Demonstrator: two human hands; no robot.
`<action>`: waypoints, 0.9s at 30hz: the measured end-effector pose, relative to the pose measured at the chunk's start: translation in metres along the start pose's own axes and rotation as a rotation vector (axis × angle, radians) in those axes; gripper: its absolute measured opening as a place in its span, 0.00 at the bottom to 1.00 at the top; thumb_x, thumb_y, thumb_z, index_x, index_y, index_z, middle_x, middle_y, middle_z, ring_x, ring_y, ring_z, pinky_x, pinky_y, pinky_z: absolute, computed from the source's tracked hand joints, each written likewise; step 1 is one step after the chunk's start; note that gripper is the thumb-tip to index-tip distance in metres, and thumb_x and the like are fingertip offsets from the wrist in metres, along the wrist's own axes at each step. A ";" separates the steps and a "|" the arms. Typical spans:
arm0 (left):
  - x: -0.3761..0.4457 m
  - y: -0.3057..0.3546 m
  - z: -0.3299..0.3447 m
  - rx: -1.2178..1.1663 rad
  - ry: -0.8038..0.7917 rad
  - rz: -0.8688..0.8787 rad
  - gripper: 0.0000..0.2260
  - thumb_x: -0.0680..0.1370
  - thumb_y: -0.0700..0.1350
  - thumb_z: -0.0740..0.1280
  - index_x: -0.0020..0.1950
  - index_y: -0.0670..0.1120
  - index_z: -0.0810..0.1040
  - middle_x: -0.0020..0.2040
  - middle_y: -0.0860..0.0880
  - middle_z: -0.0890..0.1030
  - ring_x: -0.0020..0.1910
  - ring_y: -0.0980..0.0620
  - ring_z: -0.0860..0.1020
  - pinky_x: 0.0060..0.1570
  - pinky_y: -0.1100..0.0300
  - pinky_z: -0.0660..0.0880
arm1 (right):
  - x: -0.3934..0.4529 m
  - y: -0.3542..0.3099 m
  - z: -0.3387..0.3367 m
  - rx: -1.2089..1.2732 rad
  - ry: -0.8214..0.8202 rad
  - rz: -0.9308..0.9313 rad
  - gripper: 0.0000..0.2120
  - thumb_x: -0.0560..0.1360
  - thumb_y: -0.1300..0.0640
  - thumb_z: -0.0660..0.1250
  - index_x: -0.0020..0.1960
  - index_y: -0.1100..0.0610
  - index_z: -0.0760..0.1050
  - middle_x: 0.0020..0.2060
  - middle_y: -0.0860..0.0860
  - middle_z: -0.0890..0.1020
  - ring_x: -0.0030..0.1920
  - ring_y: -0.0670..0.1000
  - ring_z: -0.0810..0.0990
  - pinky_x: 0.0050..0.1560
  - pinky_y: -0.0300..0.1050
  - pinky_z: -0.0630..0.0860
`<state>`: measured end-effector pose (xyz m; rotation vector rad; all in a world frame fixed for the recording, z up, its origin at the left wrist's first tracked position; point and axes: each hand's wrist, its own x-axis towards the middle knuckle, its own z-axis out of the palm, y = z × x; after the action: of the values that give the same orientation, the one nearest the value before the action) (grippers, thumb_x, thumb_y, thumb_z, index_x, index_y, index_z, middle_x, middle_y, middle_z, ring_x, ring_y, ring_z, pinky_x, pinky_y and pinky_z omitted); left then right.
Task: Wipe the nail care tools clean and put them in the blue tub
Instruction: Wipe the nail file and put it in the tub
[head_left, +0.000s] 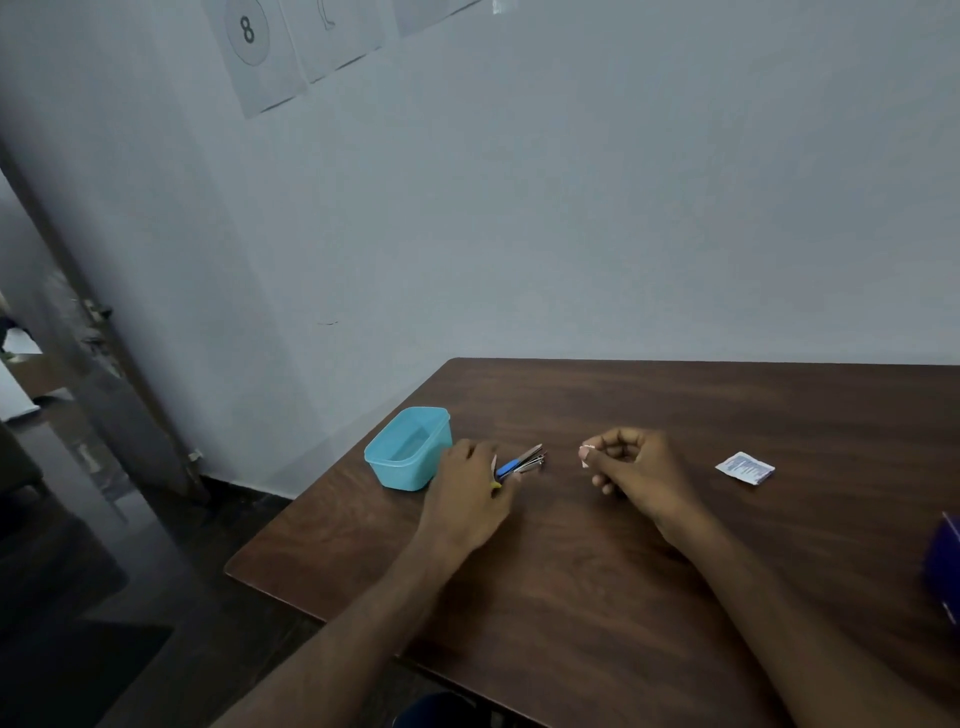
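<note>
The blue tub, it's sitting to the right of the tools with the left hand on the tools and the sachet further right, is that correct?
Not quite. The head view shows the blue tub left of the tools, not right. The rest holds: the left hand is on the tools, and the sachet lies further right.

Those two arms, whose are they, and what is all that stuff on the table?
They belong to a person wearing a camera on the head, so you look down at the hands as that person does. On the brown table stands an open blue tub. Beside it the left hand rests on a small bunch of nail care tools, gathering them. The right hand pinches a small white piece, probably a wipe. Farther right lies a small white and blue sachet, and at the edge a dark blue box.
</note>
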<state>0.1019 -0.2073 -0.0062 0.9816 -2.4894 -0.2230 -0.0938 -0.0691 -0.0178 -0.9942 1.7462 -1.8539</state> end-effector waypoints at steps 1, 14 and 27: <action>0.001 -0.006 -0.002 0.021 -0.015 -0.011 0.20 0.83 0.56 0.70 0.71 0.49 0.78 0.63 0.48 0.78 0.64 0.47 0.75 0.63 0.53 0.74 | 0.001 0.000 -0.001 0.000 0.015 0.000 0.02 0.76 0.62 0.78 0.46 0.60 0.86 0.39 0.58 0.88 0.32 0.49 0.82 0.32 0.40 0.78; 0.024 -0.004 -0.006 0.089 0.028 0.056 0.10 0.86 0.47 0.66 0.60 0.48 0.87 0.53 0.45 0.80 0.54 0.46 0.78 0.52 0.53 0.77 | 0.002 0.001 0.000 -0.011 0.024 0.022 0.03 0.77 0.61 0.78 0.47 0.60 0.86 0.39 0.58 0.88 0.32 0.50 0.82 0.33 0.43 0.79; 0.039 0.001 -0.007 0.093 -0.067 -0.122 0.08 0.80 0.43 0.71 0.45 0.39 0.82 0.44 0.42 0.85 0.44 0.42 0.83 0.46 0.45 0.82 | 0.004 0.004 -0.004 0.044 0.049 0.042 0.04 0.76 0.62 0.79 0.48 0.61 0.85 0.38 0.58 0.88 0.33 0.51 0.84 0.33 0.42 0.79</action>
<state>0.0791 -0.2327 0.0137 1.1840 -2.5225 -0.1819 -0.1003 -0.0699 -0.0204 -0.8957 1.7333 -1.8973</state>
